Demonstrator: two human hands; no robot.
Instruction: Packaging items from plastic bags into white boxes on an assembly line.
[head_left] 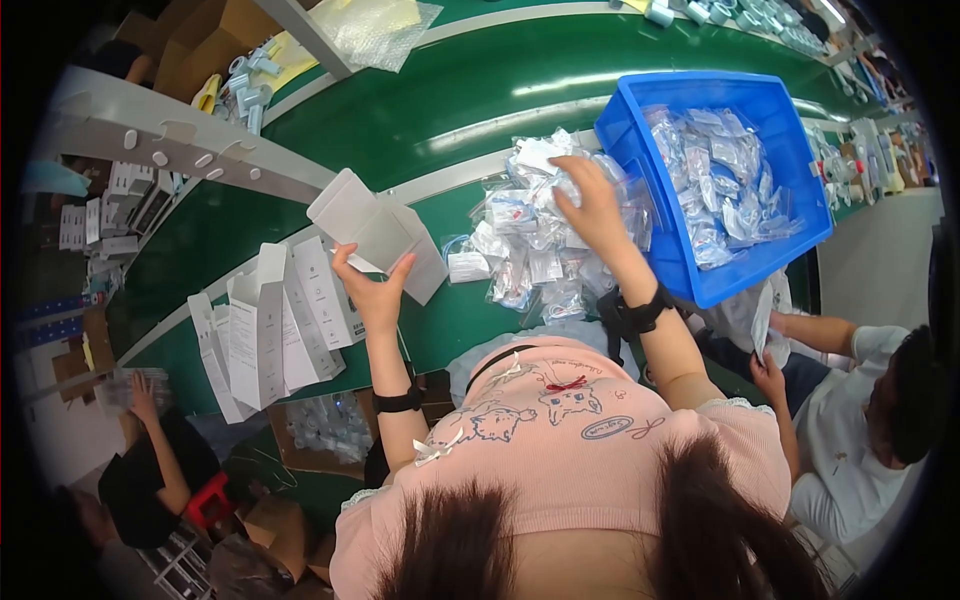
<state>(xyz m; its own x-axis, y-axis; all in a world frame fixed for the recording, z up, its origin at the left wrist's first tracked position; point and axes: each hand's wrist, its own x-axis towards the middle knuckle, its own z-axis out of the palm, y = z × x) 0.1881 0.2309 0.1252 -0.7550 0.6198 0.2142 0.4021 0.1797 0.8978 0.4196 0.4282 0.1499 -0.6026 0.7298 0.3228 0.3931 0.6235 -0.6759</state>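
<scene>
My left hand (374, 290) grips an open white cardboard box (385, 232) by its near edge, thumb and fingers apart on either side of it. The box is tilted and its flap stands up at the far left. Over a heap of clear plastic packets (512, 215), my right hand (594, 200) reaches with thumb and fingers spread. Its fingertips are at the top of the heap, beside a white packet; whether they touch it I cannot tell. The packets hold small white and bluish parts.
Several white boxes (285, 325) stand in a row at the left. A blue bin (710, 290) of similar packets stands at the right. Beyond runs a green conveyor belt (470, 95). A metal post (200, 135) rises at the left. A co-worker (850, 420) sits close at the right, handling a clear bag.
</scene>
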